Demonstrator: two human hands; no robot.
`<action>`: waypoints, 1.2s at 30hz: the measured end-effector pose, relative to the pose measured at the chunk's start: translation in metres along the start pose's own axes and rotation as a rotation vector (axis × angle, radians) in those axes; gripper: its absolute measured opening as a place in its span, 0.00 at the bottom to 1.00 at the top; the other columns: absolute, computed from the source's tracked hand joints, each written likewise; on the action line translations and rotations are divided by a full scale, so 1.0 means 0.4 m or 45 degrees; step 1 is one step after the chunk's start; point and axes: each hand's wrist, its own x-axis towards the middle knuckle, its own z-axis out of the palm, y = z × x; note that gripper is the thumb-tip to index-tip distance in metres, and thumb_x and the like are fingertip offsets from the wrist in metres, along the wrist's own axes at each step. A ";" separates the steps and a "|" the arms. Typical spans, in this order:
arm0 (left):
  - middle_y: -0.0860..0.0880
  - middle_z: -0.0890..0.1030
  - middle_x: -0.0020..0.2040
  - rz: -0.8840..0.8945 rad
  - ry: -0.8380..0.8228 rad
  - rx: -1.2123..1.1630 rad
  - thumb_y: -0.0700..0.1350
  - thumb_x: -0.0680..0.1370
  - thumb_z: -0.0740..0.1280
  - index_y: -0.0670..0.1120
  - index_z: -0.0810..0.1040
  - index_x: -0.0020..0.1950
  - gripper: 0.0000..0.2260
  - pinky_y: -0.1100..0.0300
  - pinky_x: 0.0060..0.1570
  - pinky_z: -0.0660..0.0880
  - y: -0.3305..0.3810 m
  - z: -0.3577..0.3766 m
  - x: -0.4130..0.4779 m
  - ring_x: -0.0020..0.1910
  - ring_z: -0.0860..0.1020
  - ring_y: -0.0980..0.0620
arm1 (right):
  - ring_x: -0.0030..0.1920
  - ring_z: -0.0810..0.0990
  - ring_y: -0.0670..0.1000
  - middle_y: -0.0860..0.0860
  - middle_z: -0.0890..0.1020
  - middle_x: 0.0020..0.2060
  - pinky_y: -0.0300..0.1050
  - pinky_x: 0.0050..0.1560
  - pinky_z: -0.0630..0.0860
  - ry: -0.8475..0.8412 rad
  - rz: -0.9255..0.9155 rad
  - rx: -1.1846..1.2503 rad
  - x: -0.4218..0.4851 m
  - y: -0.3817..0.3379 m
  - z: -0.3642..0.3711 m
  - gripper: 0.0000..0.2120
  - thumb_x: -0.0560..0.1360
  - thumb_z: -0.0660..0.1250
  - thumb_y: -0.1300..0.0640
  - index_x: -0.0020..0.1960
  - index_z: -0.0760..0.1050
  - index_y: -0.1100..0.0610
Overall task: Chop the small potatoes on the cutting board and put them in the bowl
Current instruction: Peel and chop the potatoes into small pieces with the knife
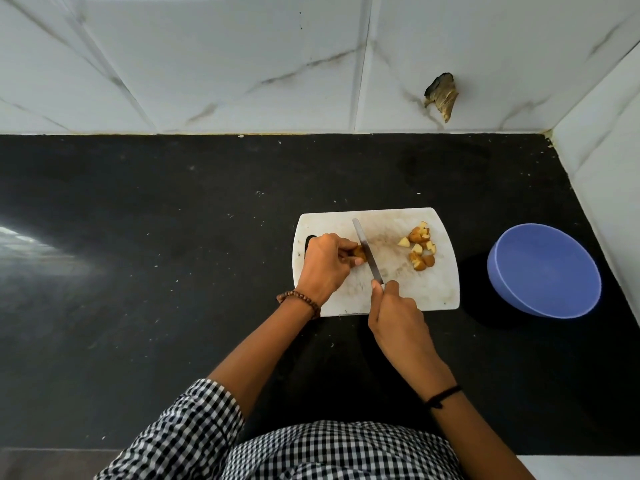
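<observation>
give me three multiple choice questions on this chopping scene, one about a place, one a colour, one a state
1. Where is the bowl relative to the cutting board?
A) on it
B) to its right, on the counter
C) to its left

2. What colour is the cutting board?
A) green
B) black
C) white

3. What is the right hand doing?
A) gripping the knife
B) resting open and flat
C) lifting a cup

Answers:
1 B, the bowl stands apart, past the board's right edge.
2 C, its white surface shows around the chopped pieces.
3 A, its fingers curl round the handle while the left hand holds a potato at the blade.
</observation>
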 end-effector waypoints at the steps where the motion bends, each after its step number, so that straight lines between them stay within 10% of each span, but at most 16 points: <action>1: 0.46 0.84 0.49 0.006 0.002 0.004 0.39 0.72 0.74 0.40 0.82 0.56 0.13 0.82 0.40 0.69 0.000 0.000 0.001 0.37 0.76 0.63 | 0.39 0.77 0.48 0.51 0.77 0.43 0.39 0.30 0.67 -0.007 0.004 -0.022 0.001 -0.003 -0.002 0.20 0.84 0.46 0.44 0.63 0.66 0.56; 36: 0.46 0.83 0.52 0.027 0.085 0.036 0.40 0.73 0.73 0.39 0.81 0.58 0.15 0.73 0.53 0.73 -0.008 0.007 -0.014 0.44 0.77 0.59 | 0.49 0.80 0.60 0.57 0.79 0.48 0.57 0.46 0.77 -0.066 -0.130 -0.082 -0.066 0.015 -0.043 0.16 0.84 0.46 0.46 0.55 0.65 0.57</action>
